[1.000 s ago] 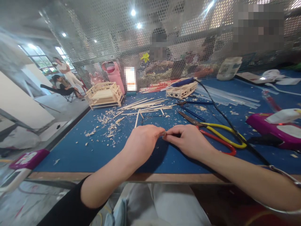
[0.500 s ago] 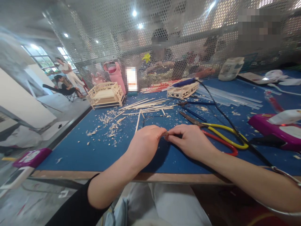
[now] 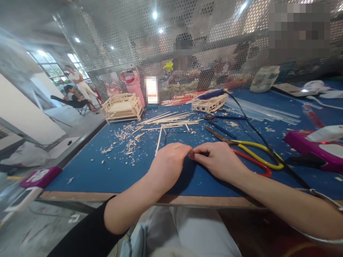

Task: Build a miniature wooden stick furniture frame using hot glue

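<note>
My left hand (image 3: 168,165) is closed, its thumb and fingers pinched together just above the blue mat. Directly beside it, my right hand (image 3: 218,159) is also in a pinch, and the fingertips of both hands meet. Whatever is between them is too small and covered to make out. A thin wooden stick (image 3: 160,138) slants up from behind my left hand, joined or leaning near other sticks; its lower end is hidden. Close to my right hand lie shears (image 3: 249,148) with one yellow and one red handle, and blue-handled pliers (image 3: 222,127).
Loose wooden sticks (image 3: 171,119) and scraps lie mid-table. Behind are a small stick-built model (image 3: 122,107), a second one (image 3: 210,103) with a blue, corded tool on it, a pink bottle (image 3: 135,87) and clear glue sticks (image 3: 257,109). A black cord (image 3: 254,130) crosses at right.
The whole view shifts slightly to the right. My hands keep the same pinch at the same place, and nothing on the table visibly moves.
</note>
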Demonstrator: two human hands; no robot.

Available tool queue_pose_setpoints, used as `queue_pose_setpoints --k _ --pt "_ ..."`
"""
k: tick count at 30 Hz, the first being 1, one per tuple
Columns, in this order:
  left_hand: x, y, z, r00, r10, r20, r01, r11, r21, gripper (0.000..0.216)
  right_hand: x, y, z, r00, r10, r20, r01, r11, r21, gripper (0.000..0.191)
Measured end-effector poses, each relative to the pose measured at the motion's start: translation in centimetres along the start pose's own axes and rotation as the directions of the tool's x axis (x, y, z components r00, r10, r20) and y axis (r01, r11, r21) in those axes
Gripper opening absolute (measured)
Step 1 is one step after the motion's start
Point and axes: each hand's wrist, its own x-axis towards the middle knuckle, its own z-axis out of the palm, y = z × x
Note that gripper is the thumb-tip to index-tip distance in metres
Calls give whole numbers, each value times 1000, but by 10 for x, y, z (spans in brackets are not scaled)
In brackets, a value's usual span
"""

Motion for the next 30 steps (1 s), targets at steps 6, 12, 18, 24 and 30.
queue_pose_setpoints --k 6,12,18,24,30 --pt "0 0 1 1000 1 -1 0 1000 22 23 1 0 0 1000 17 6 -17 1000 -18 22" --pt "0 1 1 1000 11 -4 -11 999 31 21 0 -1 0 999 27 18 -27 1000 -1 22" --pt "1 0 0 999 28 -18 -27 999 38 22 0 -1 0 998 52 19 -52 999 -1 21" --pt "-2 0 1 996 58 -64 -49 990 136 20 1 -4 0 999 47 15 -47 999 23 21" --pt "-4 6 -14 968 47 -245 -29 997 76 35 2 1 3 987 140 -85 -127 982 141 30"
